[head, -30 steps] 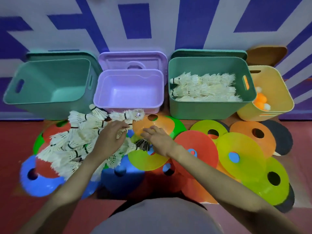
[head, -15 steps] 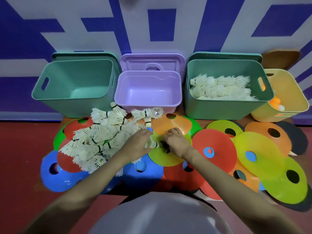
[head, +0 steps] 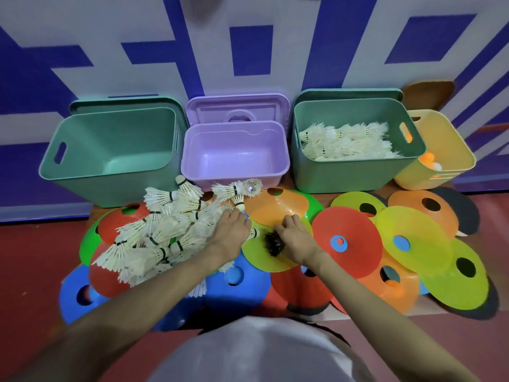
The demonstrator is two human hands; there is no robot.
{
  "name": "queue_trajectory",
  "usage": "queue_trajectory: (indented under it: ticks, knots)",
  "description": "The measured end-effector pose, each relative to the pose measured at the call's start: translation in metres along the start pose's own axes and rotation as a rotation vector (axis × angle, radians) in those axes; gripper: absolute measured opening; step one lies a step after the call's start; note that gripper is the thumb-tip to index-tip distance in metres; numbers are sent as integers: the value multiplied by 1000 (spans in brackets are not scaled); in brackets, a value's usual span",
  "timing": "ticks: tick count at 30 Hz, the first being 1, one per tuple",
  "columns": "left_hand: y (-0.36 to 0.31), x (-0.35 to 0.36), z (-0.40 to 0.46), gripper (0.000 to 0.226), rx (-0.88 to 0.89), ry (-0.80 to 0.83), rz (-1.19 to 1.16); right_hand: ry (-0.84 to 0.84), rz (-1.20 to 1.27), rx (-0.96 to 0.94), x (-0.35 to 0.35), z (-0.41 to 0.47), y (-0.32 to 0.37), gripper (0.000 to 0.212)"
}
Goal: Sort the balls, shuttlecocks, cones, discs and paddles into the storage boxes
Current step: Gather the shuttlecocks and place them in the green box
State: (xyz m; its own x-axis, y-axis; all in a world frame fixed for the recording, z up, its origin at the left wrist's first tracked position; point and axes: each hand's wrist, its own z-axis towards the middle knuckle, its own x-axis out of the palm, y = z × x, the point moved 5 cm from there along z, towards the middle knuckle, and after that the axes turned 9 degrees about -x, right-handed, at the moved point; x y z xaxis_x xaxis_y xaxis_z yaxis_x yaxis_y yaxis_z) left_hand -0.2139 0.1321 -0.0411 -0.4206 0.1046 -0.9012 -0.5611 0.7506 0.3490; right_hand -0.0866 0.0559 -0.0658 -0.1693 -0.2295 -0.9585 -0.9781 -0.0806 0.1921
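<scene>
A heap of white shuttlecocks [head: 162,230] lies on coloured flat disc cones at the left of the floor. My left hand [head: 230,232] rests palm down on the heap's right edge, fingers curled over a white shuttlecock. My right hand [head: 296,238] is closed on a black-feathered shuttlecock [head: 273,244] above a yellow-green disc [head: 264,257]. More discs, such as a red one [head: 355,232], spread to the right. The right green box [head: 355,172] holds many white shuttlecocks.
Against the wall stand an empty green box [head: 110,172], an empty purple box [head: 234,153] with its lid behind, and a yellow box [head: 451,158] holding orange and white balls. Dark paddles [head: 465,208] lie under the discs at the right.
The camera view has shifted left and down. My right hand has closed on the black shuttlecock, and my left hand has moved right, to the heap's right edge.
</scene>
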Motion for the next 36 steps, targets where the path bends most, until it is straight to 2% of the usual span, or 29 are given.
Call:
queue_trajectory:
  ticks: [2, 5, 8, 12, 16, 19, 23, 28, 30, 33, 36]
  knots:
    - [1, -1, 1, 37, -7, -38, -51, -109, 70, 44, -6, -6, -4, 39]
    - [5, -3, 1, 46, -34, -58, -237, -294, 248, 160, -16, -21, -12, 43]
    - [13, -10, -5, 54, -116, -77, -613, -464, 444, 261, -24, -39, -20, 43]
    - [23, -18, -18, 53, -225, -112, -1175, -657, 582, 345, -38, -56, -24, 46]
    - [23, -20, -23, 60, -262, -33, -1442, -699, 713, 336, -54, -61, -19, 46]
    - [17, -25, -25, 66, -247, 39, -1563, -671, 724, 258, -64, -56, -9, 46]
    - [16, -37, -27, 66, -300, 7, -1703, -670, 758, 244, -69, -49, -2, 44]
    - [14, -46, -32, 95, -215, 90, -1724, -684, 858, 301, -70, -45, -8, 41]
    - [15, -46, -35, 84, -190, 29, -1658, -644, 897, 291, -66, -43, -10, 41]
    - [26, -39, -39, 61, -307, -98, -1595, -574, 902, 266, -63, -41, -5, 51]
    - [38, -35, -45, 59, -382, -148, -1519, -713, 882, 248, -79, -44, 2, 60]
